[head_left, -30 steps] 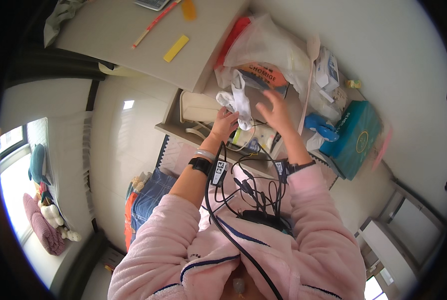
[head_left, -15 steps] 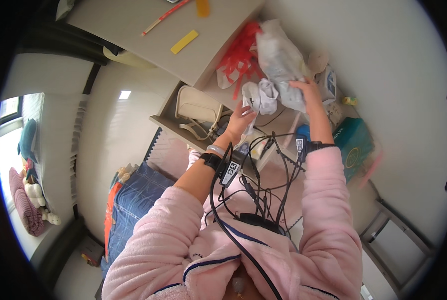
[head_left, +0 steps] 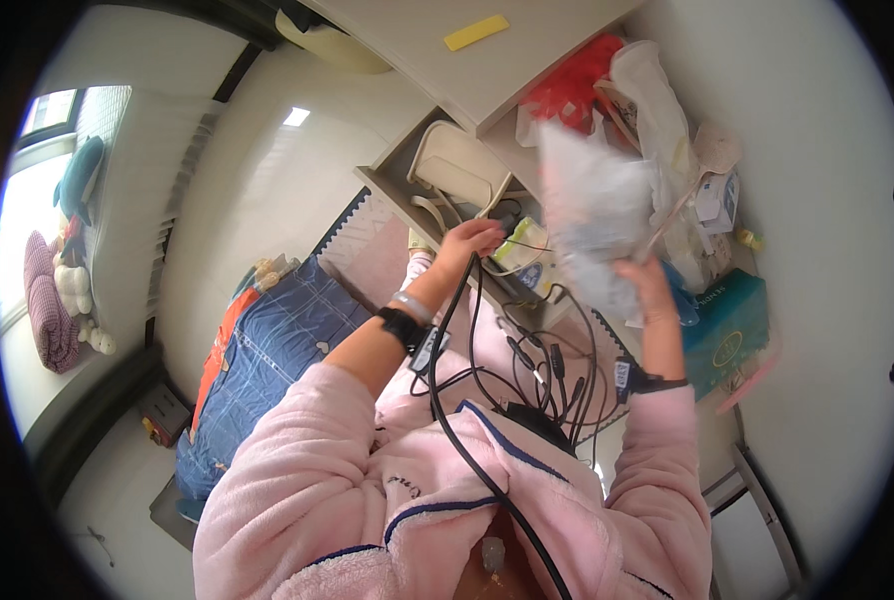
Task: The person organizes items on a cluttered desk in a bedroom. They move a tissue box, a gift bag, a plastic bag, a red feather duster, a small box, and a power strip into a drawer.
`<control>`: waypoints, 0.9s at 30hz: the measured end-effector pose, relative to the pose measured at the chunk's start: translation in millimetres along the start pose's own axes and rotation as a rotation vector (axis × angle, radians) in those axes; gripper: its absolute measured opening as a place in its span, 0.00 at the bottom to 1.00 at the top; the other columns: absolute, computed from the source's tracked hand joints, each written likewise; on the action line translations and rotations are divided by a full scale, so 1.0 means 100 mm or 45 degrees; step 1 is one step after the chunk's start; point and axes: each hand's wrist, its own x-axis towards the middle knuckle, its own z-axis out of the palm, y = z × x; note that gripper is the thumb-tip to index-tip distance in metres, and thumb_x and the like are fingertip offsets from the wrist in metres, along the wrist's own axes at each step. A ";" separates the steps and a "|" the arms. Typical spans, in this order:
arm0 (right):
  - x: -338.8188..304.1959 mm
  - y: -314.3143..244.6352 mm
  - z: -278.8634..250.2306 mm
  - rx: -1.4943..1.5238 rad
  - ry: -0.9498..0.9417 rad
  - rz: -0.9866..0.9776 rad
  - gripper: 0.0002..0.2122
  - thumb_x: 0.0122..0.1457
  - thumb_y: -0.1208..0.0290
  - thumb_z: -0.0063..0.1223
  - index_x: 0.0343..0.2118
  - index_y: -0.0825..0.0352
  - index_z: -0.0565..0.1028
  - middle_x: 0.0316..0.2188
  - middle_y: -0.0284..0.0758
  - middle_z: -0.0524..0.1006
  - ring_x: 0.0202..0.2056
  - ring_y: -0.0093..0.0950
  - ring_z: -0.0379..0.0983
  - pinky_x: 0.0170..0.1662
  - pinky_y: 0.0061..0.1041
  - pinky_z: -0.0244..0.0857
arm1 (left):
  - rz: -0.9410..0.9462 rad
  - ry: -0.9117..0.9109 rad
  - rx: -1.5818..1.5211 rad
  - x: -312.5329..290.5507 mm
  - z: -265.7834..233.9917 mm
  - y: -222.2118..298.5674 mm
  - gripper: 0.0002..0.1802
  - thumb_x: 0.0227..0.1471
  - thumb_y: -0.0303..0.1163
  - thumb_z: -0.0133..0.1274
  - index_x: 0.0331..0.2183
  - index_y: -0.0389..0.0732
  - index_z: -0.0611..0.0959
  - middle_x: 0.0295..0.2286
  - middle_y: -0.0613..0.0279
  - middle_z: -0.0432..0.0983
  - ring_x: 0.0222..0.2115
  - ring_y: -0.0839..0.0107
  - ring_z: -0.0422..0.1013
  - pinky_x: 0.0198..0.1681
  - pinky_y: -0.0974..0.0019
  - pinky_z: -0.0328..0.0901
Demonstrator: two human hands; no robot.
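My right hand [head_left: 649,290] is closed on the lower end of a pale, crinkled plastic bag [head_left: 592,200], which is smeared by motion. The bag hangs over the right part of an open drawer [head_left: 392,202]; its contents cannot be made out. At the drawer's near edge, my left hand [head_left: 470,243] has its fingers curled; what they hold, if anything, is hidden. Just beyond that hand, a cream handbag [head_left: 457,163] lies in the drawer. A white and green packet [head_left: 525,245] is beside it.
Black cables [head_left: 552,365] dangle before my body. Red plastic bags [head_left: 572,80] and a white bag [head_left: 657,100] lie against the wall. A teal box [head_left: 729,325] stands right. A yellow strip [head_left: 477,32] lies on the cabinet top. Left is blue denim-look fabric [head_left: 272,345].
My right hand has lifted the plastic bag off the pile and brought it nearer me. My left hand has moved away from the white cloth pieces to the drawer's near edge. The view has shifted.
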 end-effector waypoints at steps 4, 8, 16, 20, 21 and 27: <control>0.44 0.72 0.69 -0.519 -0.098 -0.300 0.25 0.51 0.68 0.58 0.53 0.68 0.69 0.38 0.37 0.76 0.39 0.32 0.74 0.43 0.31 0.68 | -0.039 0.430 -0.152 -0.20 -0.74 -0.31 0.15 0.57 0.30 0.51 0.45 0.37 0.77 0.35 0.63 0.78 0.33 0.76 0.73 0.40 0.71 0.68; 0.92 1.30 1.30 -1.393 0.156 -0.692 0.30 0.50 0.61 0.61 0.57 0.61 0.66 0.55 0.46 0.66 0.49 0.44 0.67 0.51 0.36 0.64 | -0.024 0.662 -0.297 -0.13 -1.11 -0.40 0.21 0.56 0.32 0.51 0.51 0.39 0.69 0.37 0.63 0.74 0.36 0.74 0.71 0.39 0.69 0.69; 1.48 1.42 1.78 -1.647 -0.368 -0.191 0.16 0.55 0.60 0.54 0.47 0.48 0.75 0.52 0.38 0.70 0.45 0.41 0.71 0.47 0.36 0.67 | -0.139 0.646 -0.273 0.15 -1.09 -0.34 0.21 0.55 0.31 0.53 0.50 0.46 0.67 0.37 0.64 0.71 0.34 0.71 0.69 0.35 0.66 0.66; 1.48 0.57 1.25 -0.900 0.555 -0.722 0.08 0.57 0.66 0.49 0.35 0.62 0.77 0.31 0.40 0.79 0.34 0.44 0.75 0.37 0.40 0.68 | -0.202 0.459 -0.274 0.18 -1.20 -0.31 0.32 0.53 0.31 0.55 0.54 0.40 0.58 0.40 0.60 0.69 0.38 0.68 0.68 0.42 0.63 0.67; 1.45 0.35 0.97 -0.892 0.746 -0.792 0.07 0.57 0.69 0.50 0.36 0.61 0.76 0.32 0.41 0.78 0.34 0.44 0.75 0.36 0.39 0.69 | -0.234 0.417 -0.273 0.18 -1.22 -0.30 0.42 0.52 0.31 0.56 0.62 0.38 0.51 0.44 0.57 0.68 0.42 0.66 0.67 0.46 0.60 0.67; 1.33 -0.18 0.14 -0.778 1.241 -0.582 0.11 0.55 0.65 0.55 0.34 0.69 0.76 0.27 0.42 0.78 0.30 0.40 0.76 0.34 0.36 0.68 | -0.197 0.443 -0.251 0.11 -1.06 -0.17 0.11 0.53 0.31 0.54 0.39 0.45 0.71 0.32 0.68 0.70 0.32 0.73 0.68 0.38 0.68 0.65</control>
